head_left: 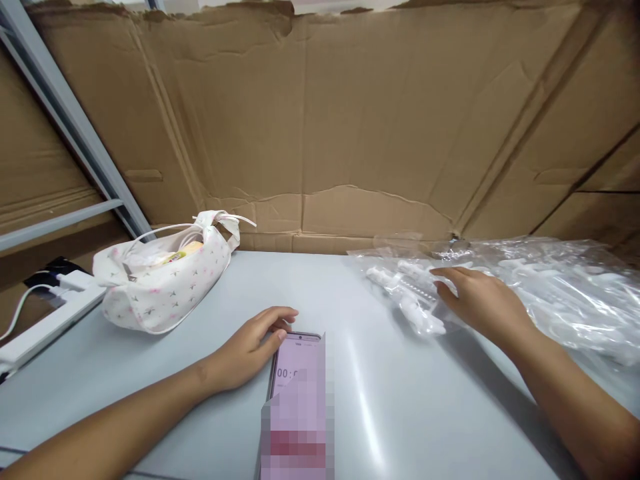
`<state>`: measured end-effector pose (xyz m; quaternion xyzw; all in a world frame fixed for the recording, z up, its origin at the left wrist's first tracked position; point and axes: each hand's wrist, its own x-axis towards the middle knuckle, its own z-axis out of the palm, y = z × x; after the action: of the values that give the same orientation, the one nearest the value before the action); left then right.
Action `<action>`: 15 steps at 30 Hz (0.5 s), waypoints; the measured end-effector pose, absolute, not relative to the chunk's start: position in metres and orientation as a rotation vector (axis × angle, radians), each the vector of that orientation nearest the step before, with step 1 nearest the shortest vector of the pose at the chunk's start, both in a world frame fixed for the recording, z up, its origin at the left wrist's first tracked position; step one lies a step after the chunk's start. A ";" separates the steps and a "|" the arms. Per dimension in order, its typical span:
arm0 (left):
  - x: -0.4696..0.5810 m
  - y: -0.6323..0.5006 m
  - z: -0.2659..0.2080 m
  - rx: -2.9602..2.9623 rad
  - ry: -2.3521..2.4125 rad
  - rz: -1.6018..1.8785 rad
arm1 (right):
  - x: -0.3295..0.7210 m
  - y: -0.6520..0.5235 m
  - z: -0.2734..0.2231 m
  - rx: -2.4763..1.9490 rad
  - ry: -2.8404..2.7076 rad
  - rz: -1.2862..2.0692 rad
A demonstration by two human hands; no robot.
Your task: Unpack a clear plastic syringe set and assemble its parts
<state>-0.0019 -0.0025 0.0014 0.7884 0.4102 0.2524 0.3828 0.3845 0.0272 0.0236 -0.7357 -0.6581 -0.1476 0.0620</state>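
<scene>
A phone (299,363) lies face up on the table, its screen showing a timer reading that begins with 00; its lower part is blurred out. My left hand (260,340) rests at the phone's upper left corner, thumb against the edge and the other fingers loosely stretched out. On the right, my right hand (480,300) is over a clear plastic bag (407,300) with white plastic pieces inside. Its thumb and forefinger tips come close together on the film. A larger heap of clear bags (575,300) with white pieces lies beyond and beside that hand.
A white patterned cloth bag (165,293) with things inside sits at the back left. Beside it is a white power strip (55,320) with plugs and a cable. Cardboard (370,120) walls off the table's back, and a grey metal frame (75,113) stands left.
</scene>
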 end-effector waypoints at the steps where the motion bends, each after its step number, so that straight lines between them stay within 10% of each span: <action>1: -0.002 -0.003 0.002 2.010 1.051 0.642 | 0.382 0.027 0.023 -2.225 -1.996 -0.424; 15: -0.002 -0.004 0.000 2.009 1.046 0.661 | 0.363 0.018 0.020 -1.993 -1.952 -0.509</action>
<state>-0.0019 -0.0035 -0.0005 0.7871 0.4100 0.2590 0.3812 0.3633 0.0182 0.0203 -0.6948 -0.6802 -0.1773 0.1524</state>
